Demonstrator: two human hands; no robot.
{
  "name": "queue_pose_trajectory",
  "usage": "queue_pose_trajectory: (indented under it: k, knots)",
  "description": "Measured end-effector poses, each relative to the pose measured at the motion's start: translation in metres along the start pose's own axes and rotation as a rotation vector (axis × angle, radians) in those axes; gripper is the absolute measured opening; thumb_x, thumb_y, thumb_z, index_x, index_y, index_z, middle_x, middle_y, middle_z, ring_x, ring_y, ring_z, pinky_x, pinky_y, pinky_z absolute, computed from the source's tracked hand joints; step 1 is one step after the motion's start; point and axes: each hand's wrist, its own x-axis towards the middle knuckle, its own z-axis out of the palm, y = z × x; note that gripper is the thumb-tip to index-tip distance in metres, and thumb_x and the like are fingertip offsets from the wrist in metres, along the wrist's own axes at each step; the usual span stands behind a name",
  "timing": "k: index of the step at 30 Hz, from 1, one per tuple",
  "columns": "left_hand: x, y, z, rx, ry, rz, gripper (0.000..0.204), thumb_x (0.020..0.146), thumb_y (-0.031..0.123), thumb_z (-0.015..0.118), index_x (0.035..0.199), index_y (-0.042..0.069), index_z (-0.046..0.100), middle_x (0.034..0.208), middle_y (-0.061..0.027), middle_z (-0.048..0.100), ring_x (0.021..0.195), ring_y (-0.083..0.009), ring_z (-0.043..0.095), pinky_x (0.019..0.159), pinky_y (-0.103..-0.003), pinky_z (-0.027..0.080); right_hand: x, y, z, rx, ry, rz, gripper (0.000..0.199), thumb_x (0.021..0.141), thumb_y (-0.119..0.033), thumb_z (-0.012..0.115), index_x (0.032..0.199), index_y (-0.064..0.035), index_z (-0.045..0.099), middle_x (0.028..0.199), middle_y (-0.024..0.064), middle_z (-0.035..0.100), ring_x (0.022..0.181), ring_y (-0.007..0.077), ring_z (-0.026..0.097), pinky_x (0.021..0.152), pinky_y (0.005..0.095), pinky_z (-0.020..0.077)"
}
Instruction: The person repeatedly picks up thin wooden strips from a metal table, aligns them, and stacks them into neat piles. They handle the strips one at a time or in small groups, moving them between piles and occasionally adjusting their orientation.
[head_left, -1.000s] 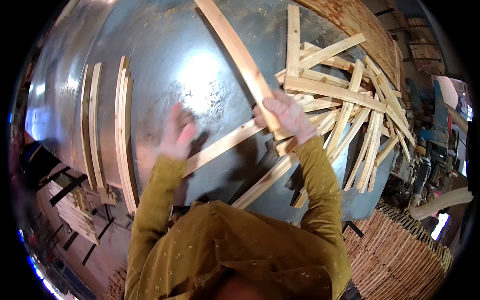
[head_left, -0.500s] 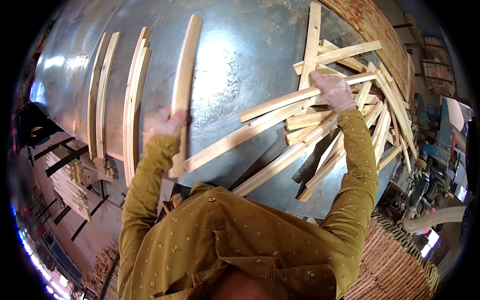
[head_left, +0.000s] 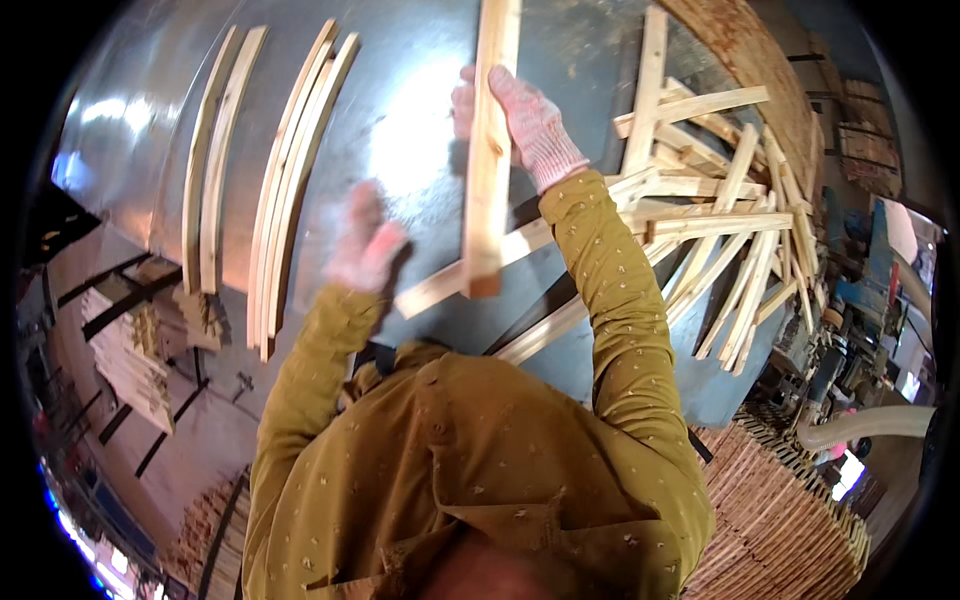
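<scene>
My right hand (head_left: 535,130), in a pale knitted glove, is wrapped round a wooden strip (head_left: 488,180) held lengthwise over the metal table (head_left: 420,215). Its fingers come round the strip's left side. My gloved left hand (head_left: 366,245) is a little blurred; it is open and empty, thumb apart, between that strip and a row of strips. This row of strips (head_left: 300,170) lies side by side to its left. Further left is a pair of strips (head_left: 210,170), roughly parallel to the row. Under the held strip's lower part, another strip (head_left: 430,290) lies slantwise.
A jumbled heap of wooden strips (head_left: 740,190) covers the table's right side, next to a chipboard panel (head_left: 750,60). Stacked wood (head_left: 780,500) stands at lower right, near a pale hose (head_left: 870,427). More wood (head_left: 125,350) rests on dark bars at left.
My left hand has let go of its strip, which now appears beside the row. My right hand has moved left from the heap, bringing a strip upright in the view.
</scene>
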Motion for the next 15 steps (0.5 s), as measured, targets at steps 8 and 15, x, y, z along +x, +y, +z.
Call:
queue_pose_trajectory:
  k: [8, 15]
  knots:
    - [-0.006, -0.026, 0.078, -1.116, -0.196, -0.669, 0.060, 0.081, 0.028, 0.077, 0.127, -0.003, 0.055, 0.099, -0.0168, 0.067, 0.081, -0.0287, 0.068, 0.068, -0.039, 0.060, -0.095, 0.021, -0.207, -1.650, 1.602, -0.130, 0.078, 0.084, -0.051, 0.067, 0.132, 0.0064, 0.045, 0.137, 0.0267, 0.051, 0.121, 0.0399, 0.056, 0.101, 0.0474, 0.0475]
    - [-0.039, -0.046, 0.053, -0.944, -0.039, -0.785, 0.035, 0.086, 0.013, 0.072, 0.115, 0.002, 0.055, 0.089, -0.0129, 0.067, 0.063, -0.0216, 0.063, 0.047, -0.032, 0.051, -0.178, -0.007, -0.208, -0.753, 1.558, 0.051, 0.057, 0.083, -0.018, 0.069, 0.132, -0.0026, 0.045, 0.125, 0.0216, 0.058, 0.106, 0.0310, 0.064, 0.088, 0.0402, 0.0554]
